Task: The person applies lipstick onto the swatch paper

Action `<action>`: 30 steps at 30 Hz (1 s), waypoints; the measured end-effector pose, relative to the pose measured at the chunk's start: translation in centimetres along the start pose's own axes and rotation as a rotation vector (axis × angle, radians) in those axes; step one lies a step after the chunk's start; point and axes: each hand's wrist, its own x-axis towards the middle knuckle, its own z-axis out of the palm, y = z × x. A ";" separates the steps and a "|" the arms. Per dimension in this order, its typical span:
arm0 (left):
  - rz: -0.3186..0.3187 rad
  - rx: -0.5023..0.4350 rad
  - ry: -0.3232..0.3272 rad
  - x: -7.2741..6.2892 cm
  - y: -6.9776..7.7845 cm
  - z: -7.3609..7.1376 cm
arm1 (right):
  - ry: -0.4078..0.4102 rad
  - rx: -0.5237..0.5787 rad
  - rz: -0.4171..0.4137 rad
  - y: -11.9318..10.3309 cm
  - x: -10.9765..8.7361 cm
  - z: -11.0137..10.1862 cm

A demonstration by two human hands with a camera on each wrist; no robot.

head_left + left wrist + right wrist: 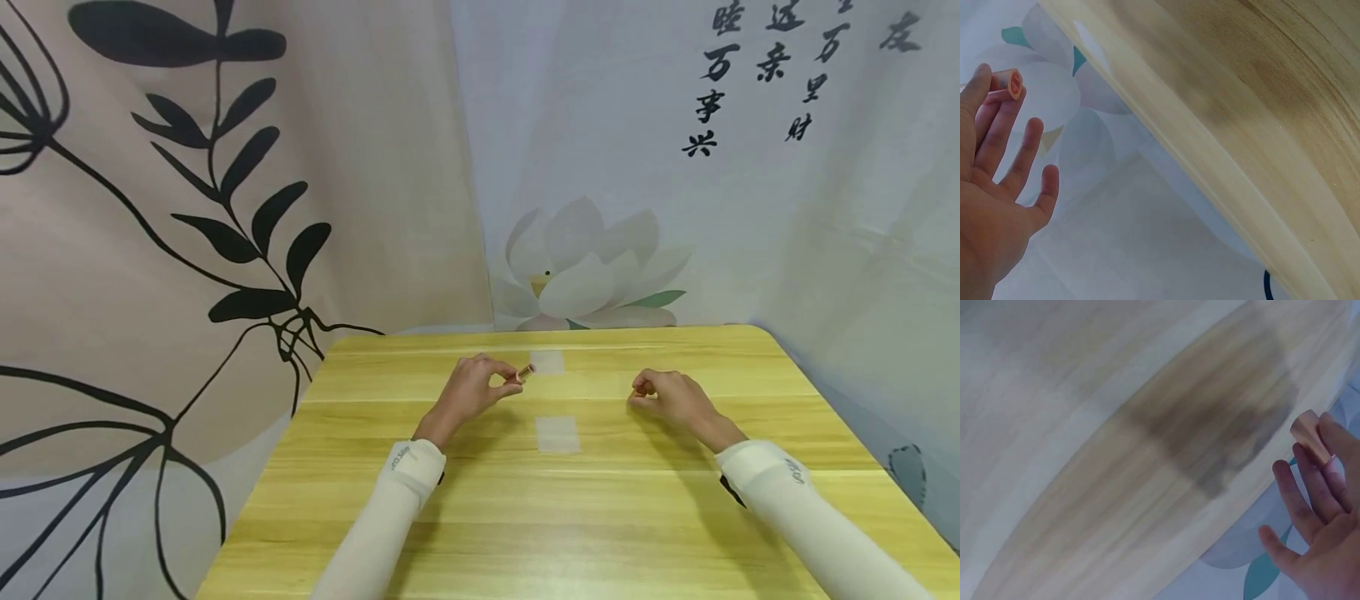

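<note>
My left hand [474,389] is raised over the table's far left-centre, thumb and index finger pinching a small rose-gold cylinder [527,372]. In the left wrist view this cylinder [1007,84] shows a reddish round end inside an orange rim, while the other fingers of the left hand [1004,181] are spread. Over to the right, my right hand [671,400] pinches a shiny copper-coloured cylinder [1311,436] between thumb and fingers, mostly covered in the head view. The two hands are well apart, facing each other.
Two pale square patches lie on the yellow wood-grain table [570,533]: a far patch [547,362] and a nearer patch [557,435], both between the hands. Behind the table's far edge hangs a printed curtain [390,167] with leaves, a lotus and dark characters.
</note>
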 end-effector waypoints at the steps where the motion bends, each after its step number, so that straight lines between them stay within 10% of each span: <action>1: -0.002 0.000 0.000 0.0 0.0 0.0 | 0.000 -0.012 0.002 0.2 -0.1 0.1; 24: 0.014 0.005 0.007 0.3 0.2 0.0 | 0.000 -0.056 -0.009 0.9 0.2 0.3; 30: 0.018 -0.035 0.018 0.1 0.4 0.2 | 0.110 0.192 -0.032 -0.8 0.5 0.8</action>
